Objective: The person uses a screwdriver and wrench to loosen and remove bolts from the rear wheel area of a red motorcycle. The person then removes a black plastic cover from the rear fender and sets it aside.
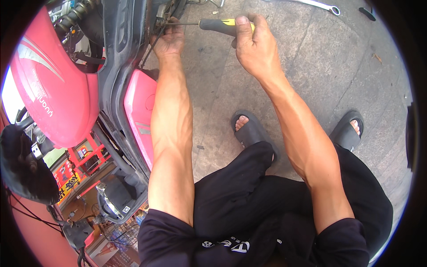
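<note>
Paving (pixel 213 111) below; right hand (pixel 255 46) clamped round screwdriver (pixel 218 26); left hand (pixel 171 43) outstretched, palm up (grip: can't tell).

Right fingers (pixel 259 21) around screwdriver (pixel 218 26), left fingers (pixel 177 29) at pink scooter (pixel 66 98)

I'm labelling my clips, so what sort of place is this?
Probably a small vehicle repair spot, perhaps outdoors: a pink scooter-like vehicle stands at the left, the right hand grips a screwdriver, and a wrench lies on the paved ground.
</note>
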Demonstrator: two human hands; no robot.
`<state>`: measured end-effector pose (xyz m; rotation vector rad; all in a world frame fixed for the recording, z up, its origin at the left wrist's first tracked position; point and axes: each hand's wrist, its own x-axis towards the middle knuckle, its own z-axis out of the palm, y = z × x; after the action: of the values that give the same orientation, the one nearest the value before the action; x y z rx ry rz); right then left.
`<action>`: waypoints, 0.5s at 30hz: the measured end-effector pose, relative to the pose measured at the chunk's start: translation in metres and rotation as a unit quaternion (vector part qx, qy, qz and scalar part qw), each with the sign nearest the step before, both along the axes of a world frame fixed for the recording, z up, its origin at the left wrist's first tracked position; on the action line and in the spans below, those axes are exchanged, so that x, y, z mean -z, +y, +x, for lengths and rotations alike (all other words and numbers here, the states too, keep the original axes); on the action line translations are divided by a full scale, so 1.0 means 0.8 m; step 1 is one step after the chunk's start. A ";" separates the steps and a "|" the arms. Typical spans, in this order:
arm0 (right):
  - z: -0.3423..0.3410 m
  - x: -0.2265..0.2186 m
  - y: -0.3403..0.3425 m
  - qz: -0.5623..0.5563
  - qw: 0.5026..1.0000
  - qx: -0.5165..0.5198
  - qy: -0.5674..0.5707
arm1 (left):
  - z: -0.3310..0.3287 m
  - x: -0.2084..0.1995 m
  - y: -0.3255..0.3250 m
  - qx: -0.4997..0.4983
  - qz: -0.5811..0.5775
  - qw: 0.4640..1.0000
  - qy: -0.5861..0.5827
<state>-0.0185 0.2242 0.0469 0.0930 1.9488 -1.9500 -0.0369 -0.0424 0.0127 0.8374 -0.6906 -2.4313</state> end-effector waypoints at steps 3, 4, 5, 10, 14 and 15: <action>-0.002 0.000 -0.002 0.020 0.969 0.055 0.240 | -0.001 0.001 0.000 0.003 0.005 1.000 0.003; -0.002 0.000 -0.002 0.014 0.981 0.045 0.190 | 0.000 0.001 0.000 -0.008 0.010 1.000 -0.006; -0.002 0.001 -0.003 0.007 0.989 0.037 0.142 | 0.000 0.001 0.000 0.000 0.004 1.000 -0.001; -0.002 0.001 -0.002 0.063 0.955 0.071 0.281 | 0.001 0.003 0.000 -0.012 0.006 1.000 -0.008; -0.003 -0.002 -0.001 -0.007 0.995 0.008 0.096 | -0.002 0.004 -0.004 -0.006 -0.008 1.000 -0.009; -0.002 -0.004 -0.001 -0.010 0.999 -0.008 0.039 | -0.003 0.005 -0.004 -0.005 -0.007 1.000 -0.007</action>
<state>-0.0200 0.2230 0.0500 -0.0034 1.9717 -1.9898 -0.0389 -0.0458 0.0090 0.8522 -0.7070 -2.4102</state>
